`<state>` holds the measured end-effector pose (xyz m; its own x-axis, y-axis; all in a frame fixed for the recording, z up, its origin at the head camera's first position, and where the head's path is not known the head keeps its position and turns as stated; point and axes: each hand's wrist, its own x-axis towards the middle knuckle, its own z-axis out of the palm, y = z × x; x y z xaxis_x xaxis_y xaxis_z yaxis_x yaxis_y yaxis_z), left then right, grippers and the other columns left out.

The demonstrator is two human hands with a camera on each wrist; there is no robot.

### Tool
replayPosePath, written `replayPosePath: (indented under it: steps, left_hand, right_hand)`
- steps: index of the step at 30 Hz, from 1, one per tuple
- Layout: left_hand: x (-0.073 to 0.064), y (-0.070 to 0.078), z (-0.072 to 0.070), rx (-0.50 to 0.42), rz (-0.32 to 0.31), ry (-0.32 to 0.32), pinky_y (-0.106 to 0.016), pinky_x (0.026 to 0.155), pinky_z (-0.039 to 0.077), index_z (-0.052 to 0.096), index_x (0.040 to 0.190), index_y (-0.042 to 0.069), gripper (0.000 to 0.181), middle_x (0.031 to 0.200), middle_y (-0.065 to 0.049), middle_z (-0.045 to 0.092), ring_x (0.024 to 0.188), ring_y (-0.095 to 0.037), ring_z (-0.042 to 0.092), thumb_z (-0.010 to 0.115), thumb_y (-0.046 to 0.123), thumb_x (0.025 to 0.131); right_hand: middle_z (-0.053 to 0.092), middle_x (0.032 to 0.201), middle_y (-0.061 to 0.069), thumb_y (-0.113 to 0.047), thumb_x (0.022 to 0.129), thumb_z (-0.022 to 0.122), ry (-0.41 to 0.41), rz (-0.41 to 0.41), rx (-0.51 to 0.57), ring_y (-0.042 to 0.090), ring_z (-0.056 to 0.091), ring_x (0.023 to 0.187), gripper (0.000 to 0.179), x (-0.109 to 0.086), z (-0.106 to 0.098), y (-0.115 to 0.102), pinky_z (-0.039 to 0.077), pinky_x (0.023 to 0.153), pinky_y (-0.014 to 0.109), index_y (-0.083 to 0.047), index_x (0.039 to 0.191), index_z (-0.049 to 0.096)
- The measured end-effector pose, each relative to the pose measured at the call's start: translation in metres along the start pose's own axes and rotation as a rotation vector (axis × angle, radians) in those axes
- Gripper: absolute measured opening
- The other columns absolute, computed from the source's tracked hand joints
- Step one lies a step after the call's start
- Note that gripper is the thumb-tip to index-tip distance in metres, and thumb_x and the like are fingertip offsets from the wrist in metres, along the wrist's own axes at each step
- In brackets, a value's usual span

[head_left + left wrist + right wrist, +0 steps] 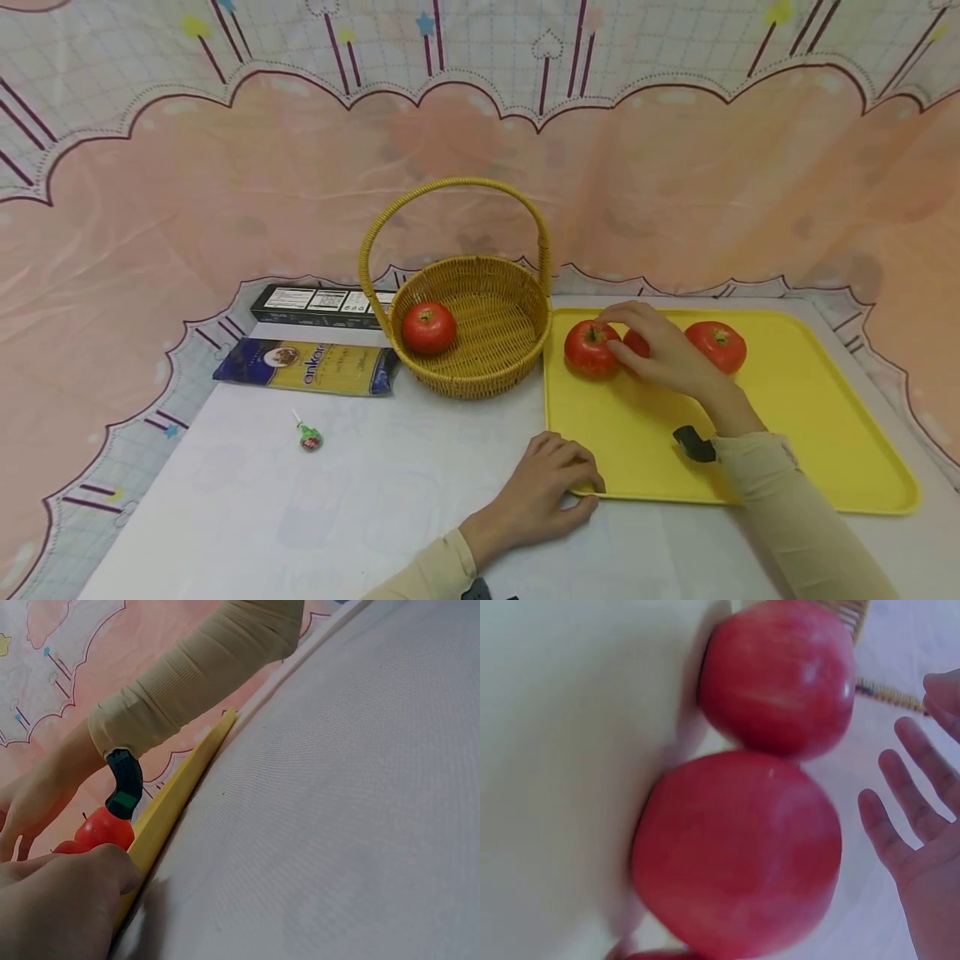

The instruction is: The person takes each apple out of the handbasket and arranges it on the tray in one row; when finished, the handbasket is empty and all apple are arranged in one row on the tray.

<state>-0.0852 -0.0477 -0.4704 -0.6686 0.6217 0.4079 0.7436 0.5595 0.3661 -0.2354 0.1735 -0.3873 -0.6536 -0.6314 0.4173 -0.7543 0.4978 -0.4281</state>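
On the yellow tray stand three red apples in a row: a left apple, a middle apple mostly hidden behind my right hand, and a right apple. My right hand hovers over the left and middle ones, fingertips close above the left apple. In the right wrist view this hand has its fingers spread, beside two large apples. At the tray's near left corner, my left hand grips the rim, fingers over it and thumb on the near side.
Left of the tray stands a wicker basket with a tall handle and one red apple inside. Further left lie a black box, a blue and yellow pasta packet and a green lollipop. A patterned cloth hangs behind.
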Motion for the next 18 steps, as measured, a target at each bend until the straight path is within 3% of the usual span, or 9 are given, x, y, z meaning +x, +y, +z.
replayPosePath:
  steps: [11,18]
  left_hand:
    - [0.000,0.000,0.000,0.003,0.001,-0.006,-0.031,0.102,0.030,0.063,0.096,0.032,0.007,0.107,0.014,0.054,0.101,-0.003,0.045,0.058,0.032,0.091]
    - [-0.001,0.001,0.000,0.015,0.005,-0.004,-0.031,0.102,0.030,0.063,0.095,0.032,0.007,0.107,0.014,0.055,0.100,-0.003,0.045,0.058,0.033,0.090]
  right_hand:
    - [0.053,0.127,0.004,-0.017,0.089,0.064,-0.106,-0.047,0.005,0.023,0.049,0.119,0.034,0.021,0.012,-0.009,0.042,0.099,0.049,-0.012,0.122,0.057]
    - [0.052,0.129,0.002,-0.016,0.091,0.062,-0.142,-0.074,0.041,0.018,0.049,0.118,0.032,0.037,0.019,-0.018,0.043,0.099,0.043,-0.015,0.122,0.056]
